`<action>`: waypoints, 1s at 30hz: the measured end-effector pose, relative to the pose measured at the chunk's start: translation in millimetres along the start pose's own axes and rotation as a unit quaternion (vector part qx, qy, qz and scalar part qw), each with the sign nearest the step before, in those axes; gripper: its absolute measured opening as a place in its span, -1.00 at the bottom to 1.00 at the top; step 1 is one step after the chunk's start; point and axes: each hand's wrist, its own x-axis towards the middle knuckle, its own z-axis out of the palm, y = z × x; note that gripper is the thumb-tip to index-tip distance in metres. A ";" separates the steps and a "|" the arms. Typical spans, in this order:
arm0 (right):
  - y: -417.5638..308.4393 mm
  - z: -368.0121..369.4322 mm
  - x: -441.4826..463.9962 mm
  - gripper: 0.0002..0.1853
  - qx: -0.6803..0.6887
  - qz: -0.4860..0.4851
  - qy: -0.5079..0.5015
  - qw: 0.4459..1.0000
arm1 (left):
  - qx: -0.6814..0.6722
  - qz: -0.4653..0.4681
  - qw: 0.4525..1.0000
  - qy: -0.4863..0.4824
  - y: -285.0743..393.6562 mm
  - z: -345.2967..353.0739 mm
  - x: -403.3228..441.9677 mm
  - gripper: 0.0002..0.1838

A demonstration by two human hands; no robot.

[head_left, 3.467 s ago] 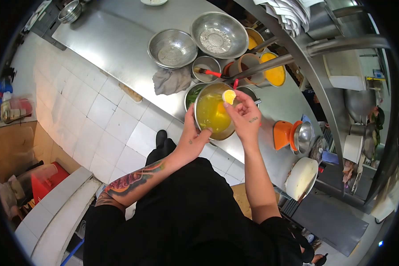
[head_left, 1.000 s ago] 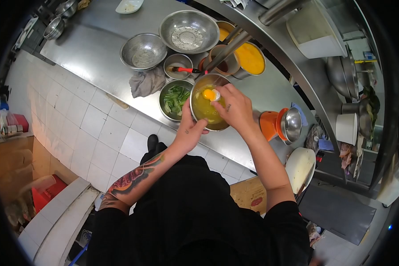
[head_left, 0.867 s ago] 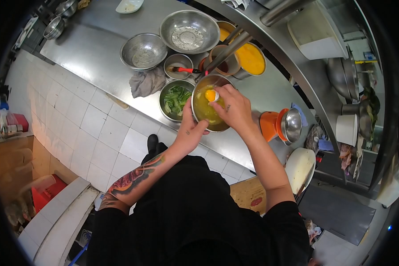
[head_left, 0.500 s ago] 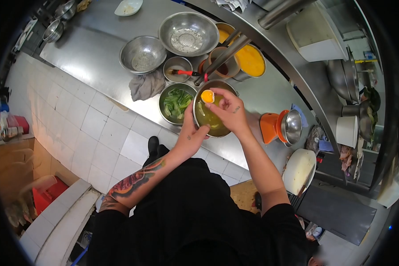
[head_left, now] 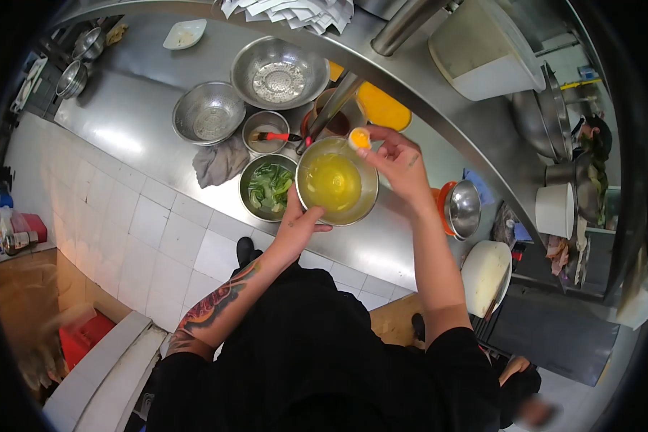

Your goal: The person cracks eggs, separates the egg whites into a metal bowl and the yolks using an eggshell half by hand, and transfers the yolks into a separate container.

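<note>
My left hand (head_left: 297,226) grips the near-left rim of a metal bowl (head_left: 368,202), its thumb over the edge. Clear yellowish egg white (head_left: 331,183) lies in the bowl. My right hand (head_left: 403,167) pinches a half eggshell (head_left: 359,138) with an orange yolk in it, held above the bowl's far-right rim. Just left of this bowl stands another metal bowl of green leafy vegetables (head_left: 269,187). Behind them a small metal bowl (head_left: 256,126) carries a red-handled brush (head_left: 281,136).
Perforated metal bowls (head_left: 209,113) and a grey cloth (head_left: 219,164) sit on the steel counter (head_left: 129,129). A container of orange-yellow liquid (head_left: 383,105) stands behind the post. To the right are an orange scale with a metal bowl (head_left: 462,209) and a white round container (head_left: 486,279). A steel shelf (head_left: 417,83) overhangs the counter.
My right hand has carried the eggshell from above the bowl's inside to its far-right rim. The bowl's contents show more fully now. The view has shifted slightly.
</note>
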 end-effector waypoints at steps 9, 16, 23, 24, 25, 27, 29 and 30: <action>159.1 -72.1 189.2 -0.57 -0.386 -0.218 0.197 0.874 | -0.009 0.039 0.999 0.011 -1.4 16.4 12.9 -0.21; 198.1 -46.2 248.8 -0.59 -0.473 -0.164 0.193 0.844 | -0.019 0.050 0.998 0.042 -4.0 22.9 0.3 -0.15; 201.9 -43.0 256.7 -0.61 -0.451 -0.152 0.217 0.852 | -0.016 0.009 0.999 0.050 5.1 10.9 -25.6 -0.13; 201.0 -42.9 256.0 -0.61 -0.441 -0.157 0.227 0.854 | -0.019 0.012 0.999 0.042 6.4 8.2 -27.6 -0.13; 204.6 -45.0 256.6 -0.62 -0.432 -0.164 0.245 0.853 | -0.021 0.015 0.999 0.035 8.2 5.1 -29.7 -0.13; 210.7 -43.7 254.9 -0.62 -0.387 -0.181 0.276 0.861 | -0.020 0.023 0.999 0.029 11.1 0.6 -33.8 -0.15; 214.8 -42.0 244.1 -0.63 -0.289 -0.171 0.299 0.893 | -0.020 0.027 0.999 0.020 11.9 -6.6 -37.2 -0.16; 212.0 -42.1 230.1 -0.63 -0.231 -0.153 0.299 0.913 | -0.017 0.019 0.999 0.019 11.0 -11.3 -37.2 -0.17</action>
